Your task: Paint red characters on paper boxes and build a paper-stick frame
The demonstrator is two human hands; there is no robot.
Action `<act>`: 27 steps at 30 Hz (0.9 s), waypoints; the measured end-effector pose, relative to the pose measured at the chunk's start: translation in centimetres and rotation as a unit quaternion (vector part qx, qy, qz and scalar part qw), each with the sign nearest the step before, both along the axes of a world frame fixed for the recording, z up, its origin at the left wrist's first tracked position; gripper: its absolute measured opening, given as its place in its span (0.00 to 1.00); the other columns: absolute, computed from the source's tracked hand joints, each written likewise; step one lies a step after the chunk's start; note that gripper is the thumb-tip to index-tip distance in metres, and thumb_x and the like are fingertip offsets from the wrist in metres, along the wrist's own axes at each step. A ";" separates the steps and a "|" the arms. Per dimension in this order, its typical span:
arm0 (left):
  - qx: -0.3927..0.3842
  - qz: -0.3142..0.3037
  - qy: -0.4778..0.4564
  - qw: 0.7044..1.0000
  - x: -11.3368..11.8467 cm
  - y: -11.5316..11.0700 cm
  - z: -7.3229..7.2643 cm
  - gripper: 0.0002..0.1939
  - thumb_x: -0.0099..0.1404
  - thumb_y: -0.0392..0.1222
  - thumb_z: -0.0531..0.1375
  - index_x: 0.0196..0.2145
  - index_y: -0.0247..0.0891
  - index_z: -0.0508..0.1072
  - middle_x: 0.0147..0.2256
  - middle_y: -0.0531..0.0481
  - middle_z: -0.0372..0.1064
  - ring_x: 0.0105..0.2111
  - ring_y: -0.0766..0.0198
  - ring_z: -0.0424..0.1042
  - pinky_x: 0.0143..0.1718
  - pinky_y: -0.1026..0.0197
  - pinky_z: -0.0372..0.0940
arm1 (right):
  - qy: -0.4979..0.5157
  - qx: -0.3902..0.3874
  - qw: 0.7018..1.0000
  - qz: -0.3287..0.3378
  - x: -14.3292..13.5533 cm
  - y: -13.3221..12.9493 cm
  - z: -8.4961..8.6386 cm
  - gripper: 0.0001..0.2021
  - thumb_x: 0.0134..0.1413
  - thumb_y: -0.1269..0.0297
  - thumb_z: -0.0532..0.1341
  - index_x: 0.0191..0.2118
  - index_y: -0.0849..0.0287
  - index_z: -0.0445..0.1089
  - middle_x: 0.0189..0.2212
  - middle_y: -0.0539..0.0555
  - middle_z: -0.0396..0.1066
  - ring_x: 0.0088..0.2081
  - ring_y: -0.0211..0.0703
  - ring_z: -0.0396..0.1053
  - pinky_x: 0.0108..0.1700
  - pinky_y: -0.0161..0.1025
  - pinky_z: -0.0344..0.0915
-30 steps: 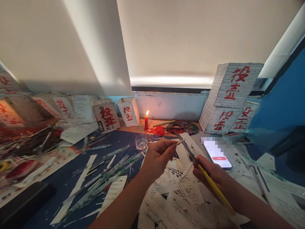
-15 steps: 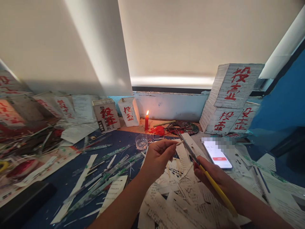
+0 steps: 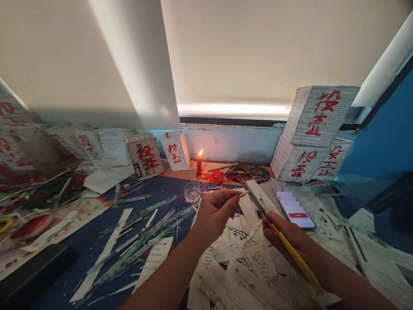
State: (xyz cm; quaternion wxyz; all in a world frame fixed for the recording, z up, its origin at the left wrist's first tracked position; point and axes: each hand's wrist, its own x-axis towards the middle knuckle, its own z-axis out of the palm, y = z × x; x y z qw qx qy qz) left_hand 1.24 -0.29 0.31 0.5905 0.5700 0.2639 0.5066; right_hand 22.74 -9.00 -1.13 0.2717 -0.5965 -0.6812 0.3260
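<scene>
Between the thumb and fingertips of my left hand (image 3: 217, 212) is a small thin pale stick (image 3: 244, 194), its end pointing right. My right hand (image 3: 285, 232) is closed around a yellow-handled metal-bladed tool (image 3: 295, 256); its exact kind is not clear. The tool's long metal part slants up and left, close beside the stick's end; whether they touch I cannot tell. Beneath both hands lies a heap of printed paper strips (image 3: 238, 275). Behind them a red candle (image 3: 199, 166) burns upright, near red material (image 3: 213, 176) and a dark, stained palette-like piece (image 3: 254, 173).
A lit phone (image 3: 298, 215) lies right of my hands. Paper boxes with red characters (image 3: 325, 112) are stacked at the back right; more boxes (image 3: 145, 155) stand along the back left. A clear round dish (image 3: 192, 192) and green-marked clear strips (image 3: 151, 237) lie left.
The view has shifted very slightly. Both hands keep almost the same pose, with the stick and tool still held; the candle flame has flickered a little.
</scene>
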 end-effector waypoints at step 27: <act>0.051 0.013 0.086 0.995 0.3 -0.4 -0.4 0.11 0.63 0.45 0.66 0.35 0.35 0.83 0.19 0.54 0.64 0.19 0.71 0.57 0.18 0.66 0.52 | -0.070 0.013 0.997 0.001 -1.1 0.2 0.3 0.15 0.68 0.50 0.51 0.35 0.54 0.61 0.31 0.50 0.70 0.31 0.42 0.68 0.33 0.37 0.61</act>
